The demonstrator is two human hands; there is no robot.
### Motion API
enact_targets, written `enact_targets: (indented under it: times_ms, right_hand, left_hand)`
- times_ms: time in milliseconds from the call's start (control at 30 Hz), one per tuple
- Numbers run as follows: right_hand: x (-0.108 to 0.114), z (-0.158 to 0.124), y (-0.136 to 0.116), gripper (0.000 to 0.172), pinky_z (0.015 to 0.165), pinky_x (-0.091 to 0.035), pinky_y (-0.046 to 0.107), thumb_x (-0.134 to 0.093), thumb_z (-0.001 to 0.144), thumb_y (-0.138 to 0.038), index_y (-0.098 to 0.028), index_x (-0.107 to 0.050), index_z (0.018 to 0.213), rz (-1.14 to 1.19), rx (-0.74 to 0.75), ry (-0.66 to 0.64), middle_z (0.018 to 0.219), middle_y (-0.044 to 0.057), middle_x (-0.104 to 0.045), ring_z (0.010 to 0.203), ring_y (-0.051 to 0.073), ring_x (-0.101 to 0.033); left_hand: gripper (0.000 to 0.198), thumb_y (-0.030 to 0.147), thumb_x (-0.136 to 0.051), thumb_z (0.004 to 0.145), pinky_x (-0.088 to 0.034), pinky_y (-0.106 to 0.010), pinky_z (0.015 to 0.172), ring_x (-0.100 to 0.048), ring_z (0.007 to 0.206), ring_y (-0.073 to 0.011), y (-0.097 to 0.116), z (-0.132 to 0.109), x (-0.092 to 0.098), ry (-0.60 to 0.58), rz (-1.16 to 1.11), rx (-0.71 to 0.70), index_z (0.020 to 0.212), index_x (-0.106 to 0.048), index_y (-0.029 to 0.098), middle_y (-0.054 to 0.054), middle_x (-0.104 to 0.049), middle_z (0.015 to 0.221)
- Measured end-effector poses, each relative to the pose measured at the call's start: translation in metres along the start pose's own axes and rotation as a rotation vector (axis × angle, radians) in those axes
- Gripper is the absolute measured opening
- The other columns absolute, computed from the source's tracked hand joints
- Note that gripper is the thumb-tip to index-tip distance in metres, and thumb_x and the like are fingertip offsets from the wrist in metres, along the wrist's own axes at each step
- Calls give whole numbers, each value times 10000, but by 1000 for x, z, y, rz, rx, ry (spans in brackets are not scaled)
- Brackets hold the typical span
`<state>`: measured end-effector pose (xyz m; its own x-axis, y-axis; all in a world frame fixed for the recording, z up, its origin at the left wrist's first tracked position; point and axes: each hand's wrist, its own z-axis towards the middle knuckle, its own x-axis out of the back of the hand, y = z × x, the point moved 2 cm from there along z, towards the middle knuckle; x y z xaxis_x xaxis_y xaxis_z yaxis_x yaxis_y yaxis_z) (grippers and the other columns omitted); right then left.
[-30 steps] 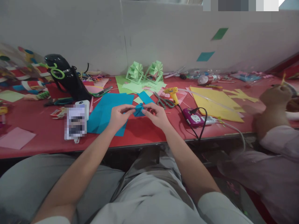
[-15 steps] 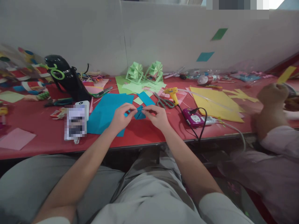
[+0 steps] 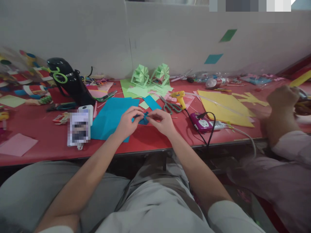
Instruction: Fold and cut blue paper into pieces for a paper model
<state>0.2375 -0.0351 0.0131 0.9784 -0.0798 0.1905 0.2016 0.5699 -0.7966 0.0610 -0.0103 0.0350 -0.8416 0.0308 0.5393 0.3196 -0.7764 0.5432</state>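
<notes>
Between my two hands is a small folded piece of blue paper (image 3: pixel 145 119), partly covered by fingers. My left hand (image 3: pixel 130 120) pinches its left side, and my right hand (image 3: pixel 162 120) pinches its right side with thumb and fingers. Under and beyond my left hand lies a large blue paper sheet (image 3: pixel 109 118). A blue paper strip (image 3: pixel 152 103) rests just past the hands. To the right of it are grey-handled scissors (image 3: pixel 171 106) and a yellow glue gun (image 3: pixel 179 98).
Two green folded-paper models (image 3: pixel 152 75) stand by the wall. A purple power socket block (image 3: pixel 201 123) with cables sits right, near yellow sheets (image 3: pixel 225 108). A phone (image 3: pixel 79 127) and a black bottle-shaped case (image 3: pixel 70 79) are left. A co-worker's hand (image 3: pixel 283 98) holds yellow paper.
The fingers of my left hand have shifted over the folded blue paper, and its shape between the hands looks more gathered. The co-worker's yellow paper has tilted lower.
</notes>
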Motion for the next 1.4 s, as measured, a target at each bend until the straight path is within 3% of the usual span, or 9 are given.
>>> enact_targets:
  times_ms: [267,600,767,867,1000,1167,1400]
  right_hand:
    - [2,2,-2,77,709,-578,290,-653,866,-273,-231,-717,871,-75,98,-4,869,43,-684,803,158,-657]
    - [3,2,-7,82,763,-568,315,-644,874,-250,-234,-724,866,-136,151,-19,871,45,-687,836,170,-655]
    - [3,2,-8,95,780,-556,327,-642,877,-260,-234,-728,844,-159,161,-25,863,41,-695,827,171,-662]
    - [3,2,-7,96,794,-552,330,-652,872,-272,-235,-736,841,-174,169,-11,878,42,-688,826,169,-663]
    - [5,3,-4,91,896,-535,380,-683,850,-307,-246,-745,822,-217,184,39,981,60,-657,945,193,-650]
    - [5,4,-1,87,995,-503,431,-680,851,-318,-272,-747,820,-194,159,38,1117,65,-639,1101,220,-618]
    - [5,2,0,88,952,-543,395,-669,856,-297,-245,-740,863,-120,112,15,1141,80,-671,1097,218,-640]
  left_hand:
    - [88,257,-674,848,-551,-326,798,-645,974,-189,-4,1,7,6,-29,15,924,-699,218,-61,-675,1022]
    - [44,231,-711,809,-556,-320,759,-674,880,-180,-4,1,8,114,-62,22,770,-727,217,-50,-714,919]
    - [117,218,-700,812,-563,-326,783,-687,847,-175,-3,0,9,91,-84,59,698,-729,221,-39,-731,880]
    - [56,259,-736,783,-573,-339,819,-694,920,-200,-5,0,9,78,-169,136,820,-740,217,-57,-734,968]
    - [347,302,-781,739,-581,-373,863,-712,940,-228,-10,-1,10,70,-326,295,1061,-691,209,-70,-750,985]
    - [357,368,-806,708,-587,-395,869,-721,933,-248,-14,-2,11,82,-387,364,995,-706,182,-93,-763,966]
    - [320,415,-796,712,-596,-390,852,-730,886,-240,-12,-3,9,126,-367,345,919,-728,181,-86,-767,926]
